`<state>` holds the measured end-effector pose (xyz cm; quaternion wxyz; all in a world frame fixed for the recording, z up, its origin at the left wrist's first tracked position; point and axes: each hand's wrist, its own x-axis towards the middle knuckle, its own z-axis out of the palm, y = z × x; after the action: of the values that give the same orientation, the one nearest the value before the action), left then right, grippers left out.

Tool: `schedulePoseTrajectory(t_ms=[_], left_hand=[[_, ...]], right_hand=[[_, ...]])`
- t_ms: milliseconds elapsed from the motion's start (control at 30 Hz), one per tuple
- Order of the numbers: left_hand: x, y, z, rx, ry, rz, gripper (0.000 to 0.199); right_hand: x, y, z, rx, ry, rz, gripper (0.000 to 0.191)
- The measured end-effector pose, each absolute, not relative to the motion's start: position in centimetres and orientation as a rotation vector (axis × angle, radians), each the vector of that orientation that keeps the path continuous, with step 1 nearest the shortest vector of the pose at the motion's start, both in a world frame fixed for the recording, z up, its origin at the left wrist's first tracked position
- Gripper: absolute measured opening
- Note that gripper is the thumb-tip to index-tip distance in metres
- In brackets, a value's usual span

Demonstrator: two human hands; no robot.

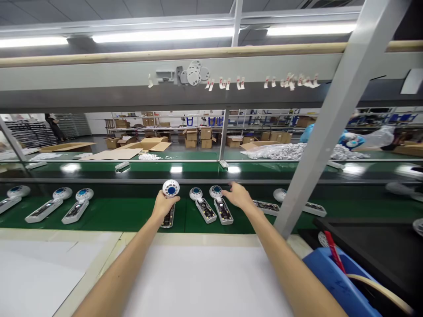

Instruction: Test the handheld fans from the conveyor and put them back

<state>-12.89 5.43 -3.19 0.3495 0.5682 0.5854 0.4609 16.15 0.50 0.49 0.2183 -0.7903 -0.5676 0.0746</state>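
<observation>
My left hand (164,205) is closed round the neck of a white device (171,188) with a round head and blue centre, over the green conveyor belt (122,215). My right hand (238,195) has its thumb and fingers apart, beside the round head of another device (223,211); whether it touches that head is hard to tell. Between my hands lies one more device (206,211), its handle showing the inner parts. Further devices of the same kind lie left (76,211) and right (266,207) on the belt.
A slanted grey post (333,119) rises at the right, in front of the belt. A blue bin (330,281) with a red-handled item stands at the lower right. White sheets (208,281) cover the near table.
</observation>
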Motion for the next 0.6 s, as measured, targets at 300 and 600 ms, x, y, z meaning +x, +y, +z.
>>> schedulePoseTrajectory(t_ms=[300, 600], left_hand=[[-15.2, 6.6, -6.3, 1.765, 2.024, 0.899, 0.043], [-14.5, 5.5, -4.1, 2.172, 2.016, 0.71, 0.038]], right_hand=[[21.5, -0.3, -0.5, -2.594, -1.506, 0.282, 0.039], [21.2, 0.0, -1.7, -2.784, -1.327, 0.477, 0.041]])
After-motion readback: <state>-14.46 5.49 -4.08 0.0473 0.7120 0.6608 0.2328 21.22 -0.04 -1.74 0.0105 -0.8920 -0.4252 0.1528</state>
